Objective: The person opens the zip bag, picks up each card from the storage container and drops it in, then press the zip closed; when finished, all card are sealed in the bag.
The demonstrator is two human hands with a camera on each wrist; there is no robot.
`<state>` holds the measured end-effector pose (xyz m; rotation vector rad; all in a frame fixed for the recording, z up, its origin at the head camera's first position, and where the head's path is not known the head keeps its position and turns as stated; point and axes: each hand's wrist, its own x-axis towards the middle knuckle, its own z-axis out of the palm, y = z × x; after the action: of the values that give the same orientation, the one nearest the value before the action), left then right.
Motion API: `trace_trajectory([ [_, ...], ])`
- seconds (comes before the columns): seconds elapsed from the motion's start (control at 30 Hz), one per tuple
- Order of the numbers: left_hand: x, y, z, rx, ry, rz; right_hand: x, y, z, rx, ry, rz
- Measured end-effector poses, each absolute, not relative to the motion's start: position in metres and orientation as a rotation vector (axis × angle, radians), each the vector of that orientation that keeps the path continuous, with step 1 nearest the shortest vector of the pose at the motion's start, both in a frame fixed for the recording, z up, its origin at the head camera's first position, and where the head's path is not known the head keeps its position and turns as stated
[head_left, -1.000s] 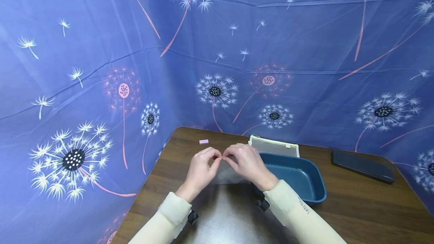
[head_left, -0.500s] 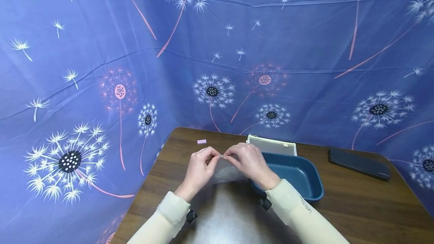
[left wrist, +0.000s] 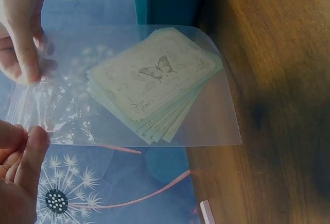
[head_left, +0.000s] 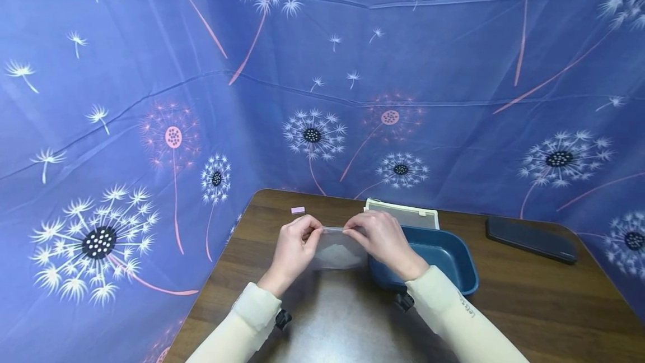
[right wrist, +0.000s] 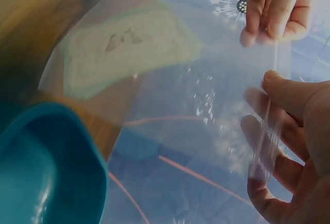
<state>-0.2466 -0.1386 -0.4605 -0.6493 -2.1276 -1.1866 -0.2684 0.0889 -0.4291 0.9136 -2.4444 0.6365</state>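
A clear plastic zip bag (head_left: 330, 262) hangs between the two hands above the table. Inside it lies a fanned stack of pale green paper cards (left wrist: 154, 77), the front one printed with a butterfly. At one end of the bag's top edge, my left hand (head_left: 294, 245) pinches the plastic between thumb and fingers. My right hand (head_left: 385, 242) pinches the same edge farther right, its thumb and fingers also visible in the right wrist view. A stretch of seal strip (right wrist: 265, 126) shows along that edge; whether it is sealed I cannot tell.
A teal plastic basin (head_left: 472, 268) stands just right of the bag, partly behind my right forearm. Behind it lies a mesh-like pouch (head_left: 403, 216) with cream edging. A small lilac block (head_left: 298, 210) is at the back left, a black case (head_left: 531, 240) at the far right.
My hands have moved apart along the bag's top edge, the right one sliding rightward. More of the bag now shows between them. The head view has shifted slightly.
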Motion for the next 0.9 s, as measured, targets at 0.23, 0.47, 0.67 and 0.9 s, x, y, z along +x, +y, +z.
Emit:
trace_trajectory([
  [0.23, -0.246, -0.142, -0.46, -0.644, -2.108, -1.206, -0.268, 0.101, -0.433, 0.918, -2.425, 0.578],
  [0.47, -0.248, -0.144, -0.462, -0.641, -2.11, -1.207, -0.267, 0.113, -0.436, 0.929, -2.411, 0.518],
  [0.67, -0.247, -0.144, -0.461, -0.627, -2.115, -1.24, -0.267, 0.122, -0.437, 0.931, -2.396, 0.491],
  [0.9, -0.248, -0.145, -0.461, -0.602, -2.13, -1.264, -0.265, 0.13, -0.437, 0.927, -2.392, 0.468],
])
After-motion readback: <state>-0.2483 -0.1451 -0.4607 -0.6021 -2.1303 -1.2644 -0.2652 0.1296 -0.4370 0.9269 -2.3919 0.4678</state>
